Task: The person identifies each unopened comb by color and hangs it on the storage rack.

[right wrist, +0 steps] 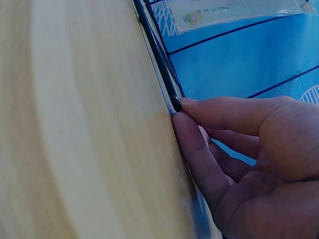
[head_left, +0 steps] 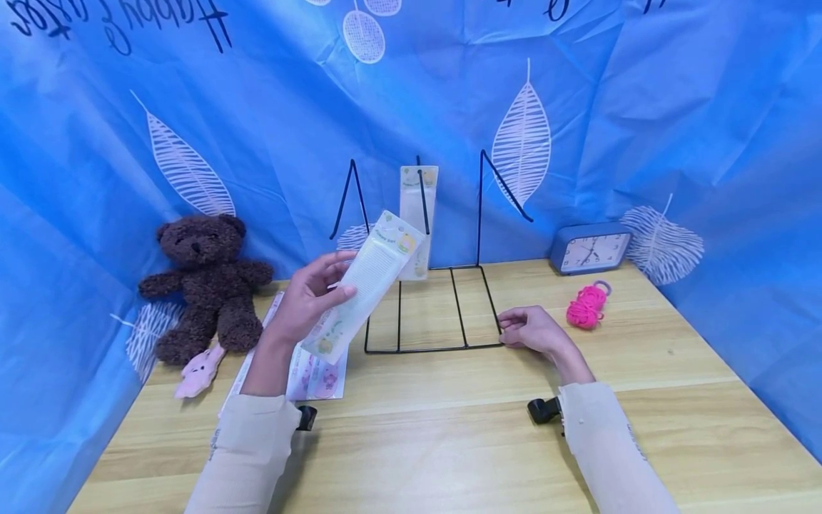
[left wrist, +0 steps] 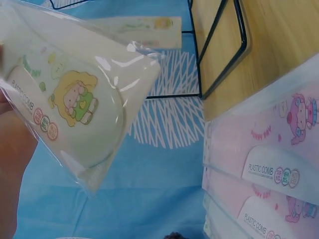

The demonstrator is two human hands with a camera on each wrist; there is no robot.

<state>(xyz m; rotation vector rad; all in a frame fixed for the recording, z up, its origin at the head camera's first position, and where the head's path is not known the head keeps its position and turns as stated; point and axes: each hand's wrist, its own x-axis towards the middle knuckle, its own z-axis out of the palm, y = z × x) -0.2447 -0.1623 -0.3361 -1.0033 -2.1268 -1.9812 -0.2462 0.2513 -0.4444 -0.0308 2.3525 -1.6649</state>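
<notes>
My left hand [head_left: 312, 298] grips a comb in a clear plastic packet [head_left: 362, 285], tilted above the table. In the left wrist view this packaged comb [left wrist: 79, 99] shows a yellow-haired cartoon girl and the words "PLASTIC COMB". A black wire display rack [head_left: 432, 350] stands at mid-table, with three hooks rising at its back. Another packaged comb [head_left: 417, 193] hangs from the middle hook. With thumb and forefinger, my right hand [head_left: 531, 330] pinches the rack's front right corner; the right wrist view shows the fingertips [right wrist: 187, 127] at the black wire [right wrist: 167, 74].
Pink packaged combs [left wrist: 264, 149] lie on the table, partly under my left forearm. A brown teddy bear [head_left: 204, 278] sits at left beside a small pink plush [head_left: 200, 371]. On the right are a blue clock [head_left: 591, 248] and pink yarn [head_left: 586, 307]. A blue cloth [head_left: 437, 93] hangs behind.
</notes>
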